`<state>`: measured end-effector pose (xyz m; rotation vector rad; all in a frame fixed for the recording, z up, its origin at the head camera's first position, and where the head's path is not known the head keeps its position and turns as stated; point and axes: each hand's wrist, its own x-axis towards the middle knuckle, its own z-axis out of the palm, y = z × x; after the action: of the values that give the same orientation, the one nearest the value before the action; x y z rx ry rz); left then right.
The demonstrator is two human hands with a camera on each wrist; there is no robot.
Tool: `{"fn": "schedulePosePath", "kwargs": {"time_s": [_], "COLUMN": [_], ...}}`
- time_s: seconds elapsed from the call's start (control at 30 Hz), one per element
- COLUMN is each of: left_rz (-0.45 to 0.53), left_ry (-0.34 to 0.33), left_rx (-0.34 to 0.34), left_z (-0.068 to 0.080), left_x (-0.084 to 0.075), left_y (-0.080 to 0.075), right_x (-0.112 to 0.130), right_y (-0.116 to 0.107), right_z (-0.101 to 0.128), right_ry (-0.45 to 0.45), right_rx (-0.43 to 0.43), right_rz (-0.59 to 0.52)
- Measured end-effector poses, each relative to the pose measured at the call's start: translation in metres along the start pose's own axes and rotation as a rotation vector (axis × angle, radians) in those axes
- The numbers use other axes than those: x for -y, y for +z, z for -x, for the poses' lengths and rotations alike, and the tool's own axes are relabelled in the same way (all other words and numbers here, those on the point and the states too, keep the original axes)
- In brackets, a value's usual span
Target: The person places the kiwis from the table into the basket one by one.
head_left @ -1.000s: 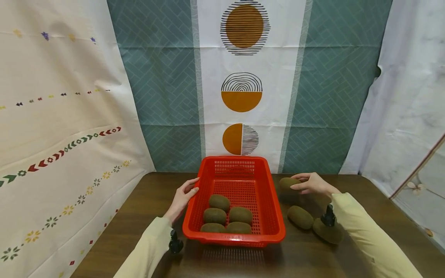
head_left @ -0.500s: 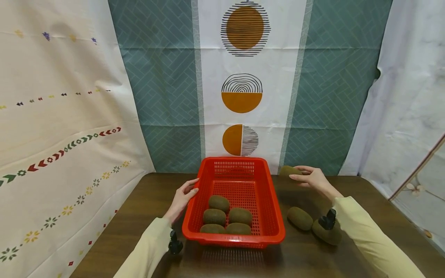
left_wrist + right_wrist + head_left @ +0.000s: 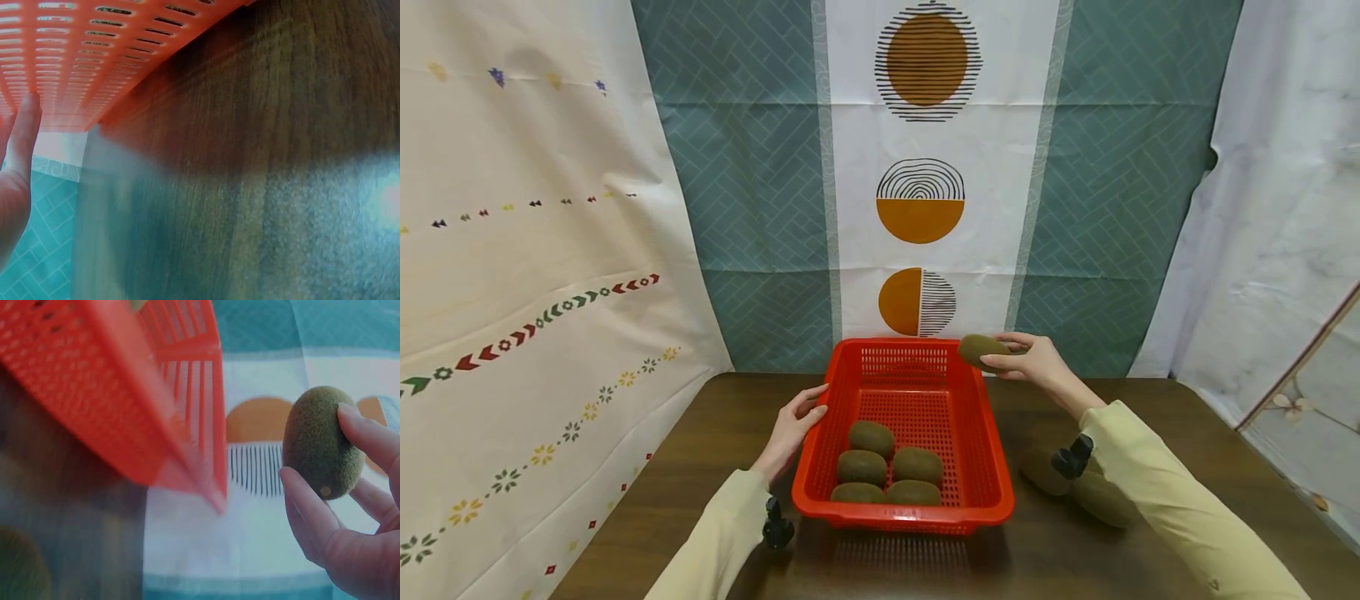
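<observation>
A red mesh basket point(image 3: 992, 467) stands on the dark wooden table point(image 3: 715, 433) and holds several kiwis point(image 3: 872, 437). My right hand point(image 3: 1026, 363) grips one more kiwi point(image 3: 979, 348) in the air above the basket's far right corner; the right wrist view shows the kiwi point(image 3: 320, 444) pinched between fingers and thumb, beside the basket's wall point(image 3: 94, 387). My left hand point(image 3: 792, 427) rests with straight fingers against the basket's left wall; the left wrist view shows one finger point(image 3: 24, 125) touching the mesh point(image 3: 94, 56).
Two kiwis point(image 3: 1042, 472) lie on the table right of the basket, partly hidden by my right forearm point(image 3: 1150, 492). Patterned cloth backdrops point(image 3: 925, 183) close in the back and both sides of the table.
My right hand has lifted a kiwi off the table to the right of the basket and carried it up and left, to above the basket's far right corner. The left hand has not moved.
</observation>
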<state>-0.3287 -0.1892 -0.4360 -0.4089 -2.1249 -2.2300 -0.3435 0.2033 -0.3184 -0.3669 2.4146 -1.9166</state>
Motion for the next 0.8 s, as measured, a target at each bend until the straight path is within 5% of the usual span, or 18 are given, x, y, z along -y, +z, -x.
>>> {"fn": "schedulePosePath", "kwargs": {"time_s": [0.37, 0.8], "left_rz": [-0.005, -0.003], "left_ry": [0.02, 0.027], "left_rx": [0.012, 0.007], "left_z": [0.0, -0.001], "left_x": [0.0, 0.001], "left_y": [0.0, -0.001], "right_x": [0.021, 0.004], "right_y": [0.058, 0.112], "right_z": [-0.024, -0.046], "right_ry": [-0.018, 0.0], "right_rx": [0.049, 0.096], "right_rz": [0.082, 0.104]}}
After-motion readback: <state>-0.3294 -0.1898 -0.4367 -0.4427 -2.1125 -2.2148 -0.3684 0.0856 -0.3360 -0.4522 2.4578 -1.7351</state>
